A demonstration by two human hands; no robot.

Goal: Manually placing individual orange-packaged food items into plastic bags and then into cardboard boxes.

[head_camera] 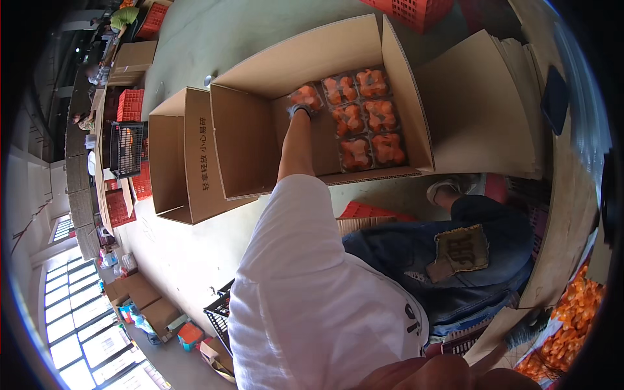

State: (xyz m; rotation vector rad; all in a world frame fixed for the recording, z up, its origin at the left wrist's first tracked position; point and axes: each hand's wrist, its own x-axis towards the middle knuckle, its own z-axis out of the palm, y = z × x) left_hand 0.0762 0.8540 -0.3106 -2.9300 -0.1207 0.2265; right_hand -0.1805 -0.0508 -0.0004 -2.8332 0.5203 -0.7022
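My left hand (300, 111), in a thin pale glove, reaches down into an open cardboard box (248, 141). It grips a clear plastic punnet of orange produce (307, 95) near the box's far wall. Several more filled punnets (348, 119) sit in rows at the right side of the box bottom. At the lower right, my right hand (526, 329) in a grey glove is by the table edge, close to a heap of small orange produce (570, 317). Its fingers are dark and partly hidden, so its grip is unclear.
A second open box (195, 151) bearing printed writing adjoins the first on the left. Flattened cardboard sheets (477, 112) lie to the right, near a dark phone-like object (555, 100) on the table. Red crates (414, 12) stand beyond, and another person (124, 18) is far off.
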